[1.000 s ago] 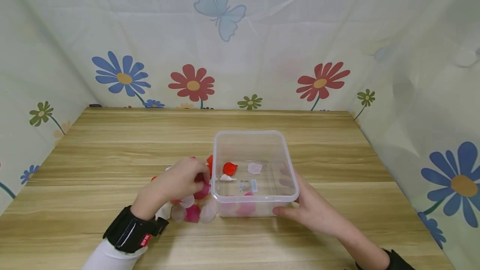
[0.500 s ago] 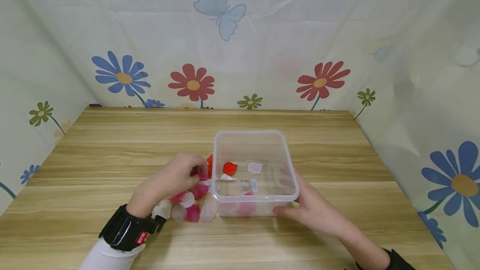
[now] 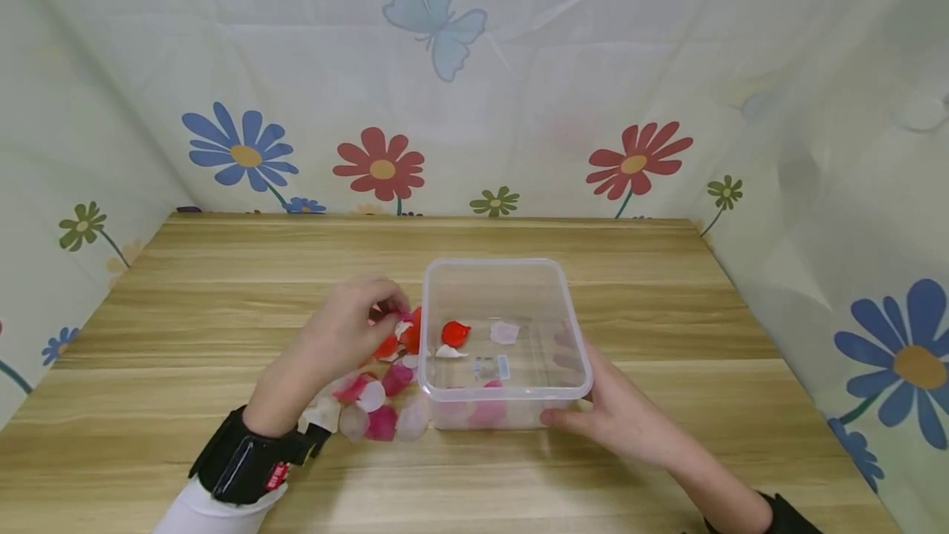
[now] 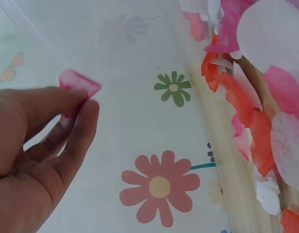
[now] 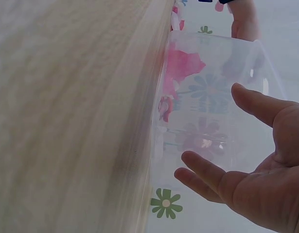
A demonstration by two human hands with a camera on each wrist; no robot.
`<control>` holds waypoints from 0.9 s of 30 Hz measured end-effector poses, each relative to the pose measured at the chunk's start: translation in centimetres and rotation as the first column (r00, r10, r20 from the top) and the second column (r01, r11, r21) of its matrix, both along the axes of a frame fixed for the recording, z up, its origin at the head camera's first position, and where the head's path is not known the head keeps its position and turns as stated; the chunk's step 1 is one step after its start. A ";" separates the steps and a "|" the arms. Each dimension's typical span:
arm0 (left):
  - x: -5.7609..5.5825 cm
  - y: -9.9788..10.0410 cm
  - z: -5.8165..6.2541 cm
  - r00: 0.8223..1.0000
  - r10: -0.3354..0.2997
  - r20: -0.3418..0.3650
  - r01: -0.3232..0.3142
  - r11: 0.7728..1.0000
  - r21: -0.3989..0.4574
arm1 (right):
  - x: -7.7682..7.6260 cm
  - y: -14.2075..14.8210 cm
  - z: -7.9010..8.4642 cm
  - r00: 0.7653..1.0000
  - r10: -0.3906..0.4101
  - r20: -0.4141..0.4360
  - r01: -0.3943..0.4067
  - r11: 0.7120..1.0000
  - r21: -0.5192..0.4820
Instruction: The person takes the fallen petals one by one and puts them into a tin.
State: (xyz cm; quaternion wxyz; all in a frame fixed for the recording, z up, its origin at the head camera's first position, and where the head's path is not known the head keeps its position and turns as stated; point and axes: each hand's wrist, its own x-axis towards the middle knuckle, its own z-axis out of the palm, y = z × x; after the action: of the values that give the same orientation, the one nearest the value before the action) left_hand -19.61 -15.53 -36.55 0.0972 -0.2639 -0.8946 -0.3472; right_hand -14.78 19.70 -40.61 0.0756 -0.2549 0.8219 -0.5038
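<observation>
My left hand (image 3: 344,332) pinches a pink artificial petal (image 4: 74,80) between thumb and fingertips, raised above the petal pile. Loose petals in red, pink and white (image 3: 381,423) lie on the table below that hand and left of the box. A clear plastic box (image 3: 511,393) stands upright without a lid. Inside it are a red petal (image 3: 455,334), a pale petal (image 3: 504,332) and some pink ones (image 3: 487,412). Against the box's right side rests my right hand (image 3: 623,414), thumb at the front corner, fingers straight along the wall in the right wrist view.
The wooden table (image 3: 259,258) reaches back to a floral curtain (image 3: 511,105), which also hangs at both sides. Black bands (image 3: 240,460) circle the wrists. The box's left wall stands right beside the petals.
My left hand has risen out of the petal pile and moved slightly back, a pink petal in its fingertips, uncovering red petals beneath. The right hand and box stay where they were.
</observation>
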 end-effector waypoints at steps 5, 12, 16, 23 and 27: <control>0.1 0.4 0.5 0.991 0.090 -0.103 -0.080 0.992 0.094 | 0.0 0.0 0.0 1.000 -0.005 0.000 0.005 1.000 0.006; 0.8 0.9 1.3 0.978 0.097 -0.184 -0.071 0.987 0.141 | -0.1 -0.1 -0.1 1.000 0.000 -0.008 0.000 1.000 0.010; 1.2 1.4 1.6 0.975 0.085 -0.203 -0.056 0.988 0.143 | -0.1 0.0 0.0 1.000 0.001 -0.008 -0.001 1.000 0.004; 1.9 2.0 2.0 0.974 0.069 -0.216 -0.035 0.987 0.159 | 0.0 -0.1 0.0 1.000 0.022 0.005 -0.022 1.000 -0.019; 2.1 2.6 2.3 0.972 0.035 -0.234 0.002 0.988 0.157 | 0.1 0.0 -0.2 1.000 0.019 0.018 -0.019 0.999 -0.032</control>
State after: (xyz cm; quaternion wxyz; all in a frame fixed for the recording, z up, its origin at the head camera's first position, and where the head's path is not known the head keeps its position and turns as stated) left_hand -17.51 -12.97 -34.26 0.2261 -0.2873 -0.8489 -0.3817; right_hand -14.71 19.65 -40.79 0.0840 -0.2592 0.8106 -0.5184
